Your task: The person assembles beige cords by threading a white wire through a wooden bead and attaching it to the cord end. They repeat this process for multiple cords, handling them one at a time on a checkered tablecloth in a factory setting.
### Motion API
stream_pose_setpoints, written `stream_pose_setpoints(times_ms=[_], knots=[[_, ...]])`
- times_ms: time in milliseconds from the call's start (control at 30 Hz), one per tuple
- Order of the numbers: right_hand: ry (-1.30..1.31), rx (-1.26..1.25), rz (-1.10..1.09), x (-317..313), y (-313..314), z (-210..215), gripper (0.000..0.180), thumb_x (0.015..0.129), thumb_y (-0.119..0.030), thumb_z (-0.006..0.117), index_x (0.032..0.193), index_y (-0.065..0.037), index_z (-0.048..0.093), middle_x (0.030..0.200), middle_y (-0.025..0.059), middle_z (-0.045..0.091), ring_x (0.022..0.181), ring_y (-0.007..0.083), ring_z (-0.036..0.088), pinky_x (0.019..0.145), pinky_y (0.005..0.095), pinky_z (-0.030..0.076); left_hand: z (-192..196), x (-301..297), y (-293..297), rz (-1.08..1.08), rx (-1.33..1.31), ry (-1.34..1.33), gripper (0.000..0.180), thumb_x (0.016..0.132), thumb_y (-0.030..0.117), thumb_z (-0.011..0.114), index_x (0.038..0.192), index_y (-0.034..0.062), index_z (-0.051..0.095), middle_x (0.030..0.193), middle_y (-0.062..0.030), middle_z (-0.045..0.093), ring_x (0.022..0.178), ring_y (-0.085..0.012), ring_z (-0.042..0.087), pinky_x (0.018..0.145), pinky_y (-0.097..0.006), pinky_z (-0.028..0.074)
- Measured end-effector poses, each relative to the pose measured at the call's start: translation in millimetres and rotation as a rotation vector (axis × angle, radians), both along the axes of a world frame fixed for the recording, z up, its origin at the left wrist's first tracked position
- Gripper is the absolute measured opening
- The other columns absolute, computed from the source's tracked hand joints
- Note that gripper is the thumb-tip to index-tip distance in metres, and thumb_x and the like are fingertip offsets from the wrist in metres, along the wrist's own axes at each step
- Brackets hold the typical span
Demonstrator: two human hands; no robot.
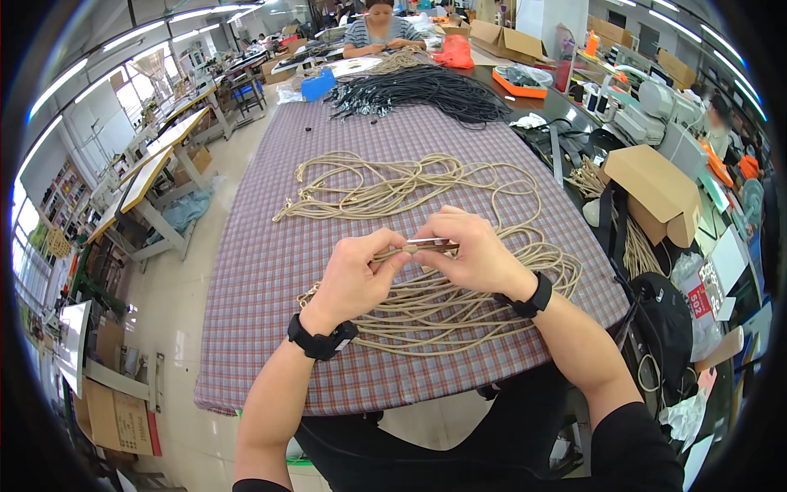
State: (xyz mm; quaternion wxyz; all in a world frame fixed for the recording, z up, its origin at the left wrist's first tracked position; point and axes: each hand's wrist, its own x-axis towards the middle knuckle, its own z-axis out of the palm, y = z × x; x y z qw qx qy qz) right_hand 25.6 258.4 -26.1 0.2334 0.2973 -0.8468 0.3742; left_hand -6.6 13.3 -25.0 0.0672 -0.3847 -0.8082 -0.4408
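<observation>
Over the near pile of beige cords (443, 332), my two hands meet at fingertip height. My left hand (357, 275) pinches a beige cord (387, 254) between thumb and fingers. Closed round a slim silver metal tool (428, 241), my right hand (471, 250) holds its tip against the cord by the left fingertips; the tool's exact kind is hard to make out. Small gold-coloured metal fittings (308, 293) show at the pile's left end, beside my left wrist. Farther off, a second bundle of beige cords (393, 193) lies loosely looped, with similar fittings at its left.
A checked cloth covers the table (254, 271). Black cords (426, 90) are heaped at its far end, near a blue container (318, 84) and a seated person (381, 33). At right stand an open cardboard box (656, 193) and a black bag (664, 320).
</observation>
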Motion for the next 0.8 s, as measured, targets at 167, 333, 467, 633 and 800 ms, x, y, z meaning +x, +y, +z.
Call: stream_pose_setpoints(times_ms=[167,333,467,633,800], knots=[[-0.002,-0.022,0.019,-1.7,-3.6,-3.6,0.015,0.095,-0.016,0.085,0.103,-0.006,0.078,0.089,0.0102,0.071,0.081,0.0297,0.069,0.068,0.0418,0.054,-12.5,-3.7,0.4,0.022,0.075,-0.017,0.01,0.103,0.003,0.078,0.111,-0.0026,0.076,0.078,0.0001,0.069,0.07,-0.0035,0.051,0.059,-0.026,0.043],[-0.119,-0.153,-0.1,-7.1,-1.0,-5.1,0.014,0.097,-0.014,0.082,0.103,-0.002,0.078,0.085,0.0147,0.071,0.073,0.0305,0.068,0.067,0.041,0.053,-6.7,-6.5,6.3,0.068,0.072,-0.149,0.013,0.108,0.011,0.074,0.112,-0.0017,0.075,0.079,0.0034,0.062,0.071,-0.0039,0.047,0.062,-0.026,0.04],[-0.215,-0.15,-0.113,-4.9,2.9,2.2,0.015,0.099,-0.012,0.081,0.107,0.0,0.078,0.085,0.0147,0.072,0.072,0.028,0.07,0.068,0.0388,0.054,-9.5,-8.1,5.6,0.059,0.154,-0.203,0.016,0.109,0.014,0.072,0.108,-0.0019,0.074,0.075,-0.005,0.065,0.067,-0.0104,0.05,0.062,-0.032,0.042],[-0.232,-0.297,-0.002,-1.8,-0.3,7.5,0.021,0.097,-0.006,0.083,0.115,0.001,0.077,0.094,0.0099,0.078,0.085,0.0205,0.076,0.077,0.0337,0.059,-13.6,-11.2,0.5,0.05,0.149,-0.236,0.019,0.111,0.016,0.07,0.109,-0.0023,0.074,0.077,-0.003,0.066,0.069,-0.0088,0.05,0.063,-0.031,0.042],[-0.2,-0.263,0.033,-7.4,7.6,3.4,0.024,0.095,-0.003,0.085,0.117,0.001,0.076,0.103,0.0089,0.079,0.092,0.0192,0.078,0.081,0.0316,0.061,-11.3,-9.1,3.7,0.021,0.158,-0.264,0.02,0.112,0.017,0.069,0.111,-0.0029,0.074,0.083,-0.0022,0.07,0.072,-0.0072,0.052,0.065,-0.03,0.044]])
